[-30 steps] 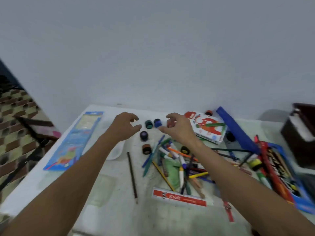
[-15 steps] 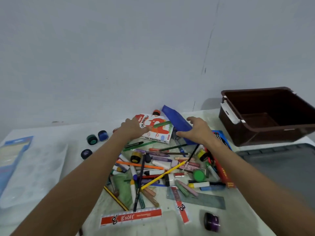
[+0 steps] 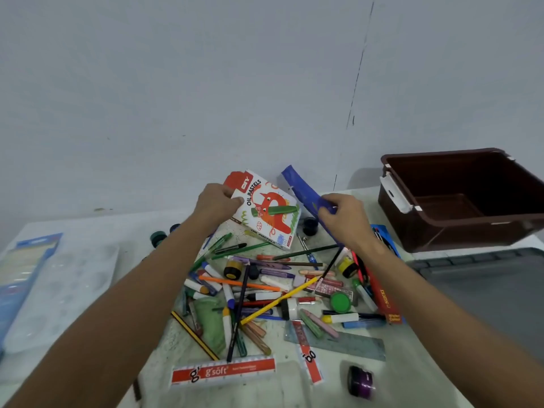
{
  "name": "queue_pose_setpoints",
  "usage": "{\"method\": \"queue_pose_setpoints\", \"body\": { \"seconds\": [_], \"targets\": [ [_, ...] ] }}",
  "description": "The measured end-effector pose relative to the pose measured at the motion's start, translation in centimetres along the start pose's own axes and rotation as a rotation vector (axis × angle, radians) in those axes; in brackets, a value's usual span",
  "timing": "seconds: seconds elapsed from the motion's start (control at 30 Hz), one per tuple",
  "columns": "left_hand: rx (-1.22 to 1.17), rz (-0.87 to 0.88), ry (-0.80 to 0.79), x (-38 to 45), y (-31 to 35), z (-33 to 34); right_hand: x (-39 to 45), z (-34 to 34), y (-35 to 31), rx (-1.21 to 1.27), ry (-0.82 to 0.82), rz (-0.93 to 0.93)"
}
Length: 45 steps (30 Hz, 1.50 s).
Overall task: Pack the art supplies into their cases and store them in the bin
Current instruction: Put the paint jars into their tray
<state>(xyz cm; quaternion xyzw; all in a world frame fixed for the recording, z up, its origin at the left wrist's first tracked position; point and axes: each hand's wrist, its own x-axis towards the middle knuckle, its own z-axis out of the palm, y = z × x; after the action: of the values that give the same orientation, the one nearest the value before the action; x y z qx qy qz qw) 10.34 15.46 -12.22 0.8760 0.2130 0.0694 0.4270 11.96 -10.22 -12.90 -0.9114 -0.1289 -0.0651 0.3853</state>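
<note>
A bare grey wall backs a pale speckled surface (image 3: pixel 164 346), and centre frame sits a jumble of pastels, markers and pencils (image 3: pixel 265 290), none packed yet. The left hand (image 3: pixel 216 203) pinches the oil pastels box (image 3: pixel 266 212) tilted up off the surface, while the right hand (image 3: pixel 343 220) curls round a blue case (image 3: pixel 303 191); so it's case-gathering, and next I'd say open the box and feed pastels in. Half a second ago that box lay flat; the brown bin (image 3: pixel 459 228) waits empty at right.
</note>
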Motion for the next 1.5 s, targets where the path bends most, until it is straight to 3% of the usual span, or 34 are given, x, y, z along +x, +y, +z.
{"method": "queue_pose_setpoints", "body": {
  "seconds": [0.33, 0.67, 0.93, 1.03, 1.2, 1.27, 1.33, 1.5],
  "targets": [
    [-0.255, -0.093, 0.250, -3.9, -1.9, -11.4, -0.8, 3.2, -9.3, 0.267, 0.050, -0.170],
    [-0.443, -0.390, 0.676, -13.0, -13.2, -25.1, -4.8, 16.7, -20.8, 0.385, -0.189, -0.416],
    [-0.596, -0.589, 0.891, -16.9, -20.0, -25.5, -8.9, 25.2, -25.8, 0.293, -0.385, -0.538],
    [-0.437, -0.676, 0.861, -17.1, -22.4, -25.1, -9.7, 26.3, -26.0, 0.242, -0.463, -0.608],
    [0.017, -0.678, 0.572, -18.0, -21.8, -24.2, -10.4, 27.4, -25.1, 0.141, -0.669, -0.675],
    [0.240, -0.617, 0.468, -18.3, -21.6, -24.0, -10.6, 27.2, -24.9, 0.128, -0.733, -0.659],
    [0.382, -0.560, 0.466, -18.4, -21.3, -23.9, -10.6, 26.6, -24.6, 0.157, -0.731, -0.641],
    [0.448, -0.293, 0.380, -17.2, -18.5, -21.7, -9.2, 23.1, -22.1, 0.252, -0.628, -0.536]
  ]
}}
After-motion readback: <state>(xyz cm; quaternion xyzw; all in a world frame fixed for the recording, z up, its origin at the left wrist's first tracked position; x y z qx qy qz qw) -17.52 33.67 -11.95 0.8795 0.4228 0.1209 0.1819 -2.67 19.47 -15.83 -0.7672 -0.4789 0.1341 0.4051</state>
